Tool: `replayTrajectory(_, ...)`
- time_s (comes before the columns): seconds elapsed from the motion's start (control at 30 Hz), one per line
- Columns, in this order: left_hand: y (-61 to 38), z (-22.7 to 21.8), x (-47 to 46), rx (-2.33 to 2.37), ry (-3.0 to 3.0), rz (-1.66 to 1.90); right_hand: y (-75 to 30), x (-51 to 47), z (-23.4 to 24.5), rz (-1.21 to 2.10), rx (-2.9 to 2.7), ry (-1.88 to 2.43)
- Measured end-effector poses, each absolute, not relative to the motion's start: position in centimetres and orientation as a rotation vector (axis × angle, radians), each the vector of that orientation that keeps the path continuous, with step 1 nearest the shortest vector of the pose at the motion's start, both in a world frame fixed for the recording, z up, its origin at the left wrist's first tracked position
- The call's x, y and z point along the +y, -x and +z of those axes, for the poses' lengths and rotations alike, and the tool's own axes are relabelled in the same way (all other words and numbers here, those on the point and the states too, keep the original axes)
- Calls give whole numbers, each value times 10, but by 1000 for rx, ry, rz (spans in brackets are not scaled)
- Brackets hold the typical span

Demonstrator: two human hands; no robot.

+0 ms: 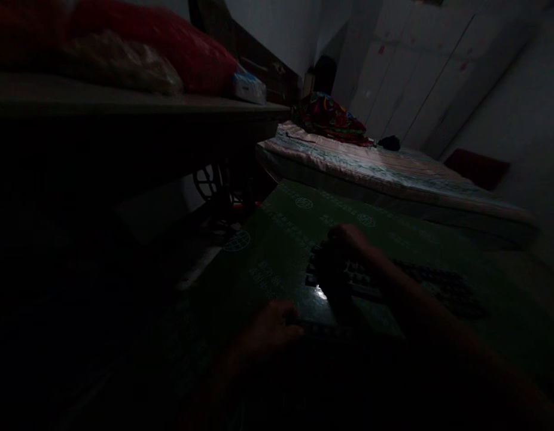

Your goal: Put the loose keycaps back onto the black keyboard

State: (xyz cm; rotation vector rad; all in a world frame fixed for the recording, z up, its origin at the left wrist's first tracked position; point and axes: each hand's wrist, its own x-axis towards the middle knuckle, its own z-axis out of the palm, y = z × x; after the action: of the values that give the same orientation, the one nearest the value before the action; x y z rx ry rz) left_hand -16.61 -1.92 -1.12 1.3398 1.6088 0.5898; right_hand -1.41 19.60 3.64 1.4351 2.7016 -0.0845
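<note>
The room is very dark. My right hand (344, 242) reaches forward over a green printed sheet (286, 239) and rests on a dark patterned piece (420, 281) lying on it; its fingers are curled, and what they hold is hidden. Closer to me, my left hand (270, 326) lies on the sheet's near part with its fingers bent down, pressed on the surface near a small bright glint (320, 293).
A mattress with a pale cover (393, 173) lies beyond the sheet, with a colourful cloth heap (333, 120) at its far end. At the left stands a sewing-machine table (137, 105) with red bundles (187, 51) on top. White cupboard doors (420, 66) fill the back wall.
</note>
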Motion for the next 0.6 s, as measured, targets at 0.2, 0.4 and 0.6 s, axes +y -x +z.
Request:
replayTrajectory(0.2, 165, -13, -21, 1604, -1325, 592, 25, 208, 31, -81, 2668, -1368)
replayTrajectory(0.4, 164, -8, -21, 1606, -1326, 558, 30, 212, 27, -85, 2623, -1332)
replayTrajectory(0.6, 165, -9, -21, 1608, -1354, 515, 34, 214, 24, -56, 2582, -1348)
